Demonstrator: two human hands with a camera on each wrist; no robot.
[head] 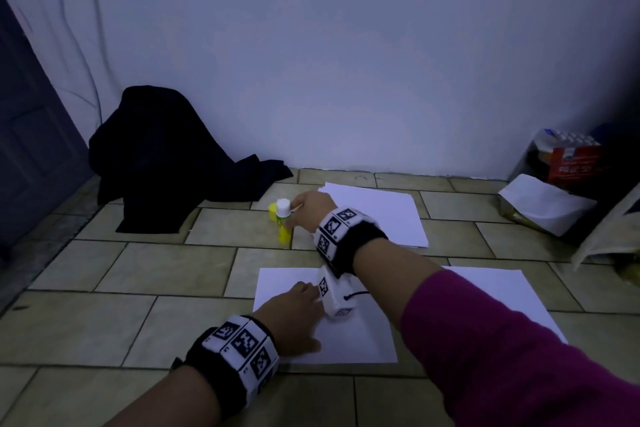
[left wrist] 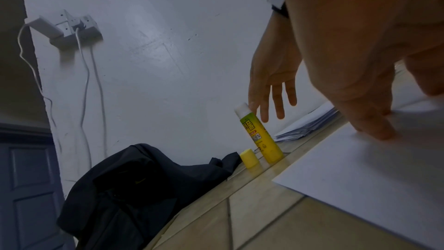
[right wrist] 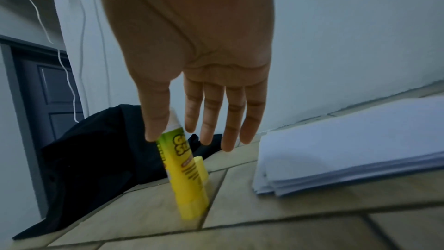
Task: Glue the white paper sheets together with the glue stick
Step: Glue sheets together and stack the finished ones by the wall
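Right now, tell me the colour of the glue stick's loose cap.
Yellow; the cap shows best in the left wrist view.

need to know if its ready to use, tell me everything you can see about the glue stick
The glue stick is a yellow plastic tube with a green-tinted printed label and a white top. It stands upright on the tiled floor, uncapped, its yellow cap beside its base. The right hand reaches it with straight fingers, the thumb at its top.

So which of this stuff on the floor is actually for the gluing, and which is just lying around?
For the job:
glue stick
yellow cap
paper sheet under the left hand
paper stack

Lying about:
dark cloth
red box
white bag
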